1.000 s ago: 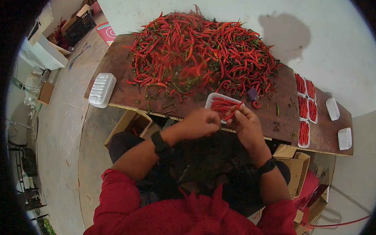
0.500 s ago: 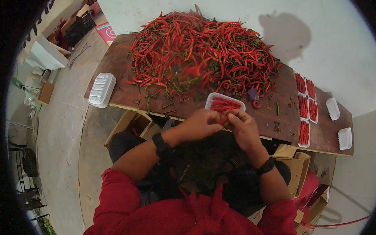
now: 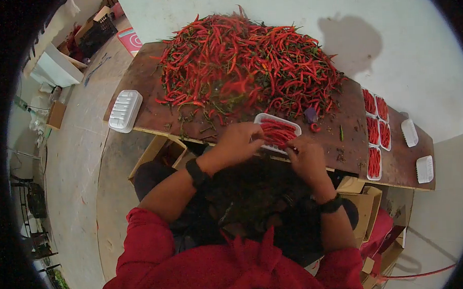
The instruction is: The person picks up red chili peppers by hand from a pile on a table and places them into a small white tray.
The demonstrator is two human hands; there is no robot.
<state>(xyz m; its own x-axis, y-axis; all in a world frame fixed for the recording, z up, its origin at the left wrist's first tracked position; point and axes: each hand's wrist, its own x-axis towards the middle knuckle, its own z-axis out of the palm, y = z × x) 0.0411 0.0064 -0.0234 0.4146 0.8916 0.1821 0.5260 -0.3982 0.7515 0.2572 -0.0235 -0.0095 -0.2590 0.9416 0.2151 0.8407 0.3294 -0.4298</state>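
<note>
1. Because the tray (image 3: 287, 122) of chilies (image 3: 276, 134) sits at the near edge of the table (image 3: 149, 117), a hard push could tip it off.
2. The left hand (image 3: 241, 140) curls against its left rim. The right hand (image 3: 304, 157) sets its fingertips on the near rim. I cannot tell whether either pinches anything.
3. Beyond, the heap (image 3: 249, 57) crowds the tray, with filled trays (image 3: 376, 124) right and empty trays (image 3: 125, 111) left.

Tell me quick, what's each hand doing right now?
Left hand: fingers curled on the left edge of the white tray; grip cannot be told.
Right hand: fingers curled at its near corner; hold cannot be told.
</note>
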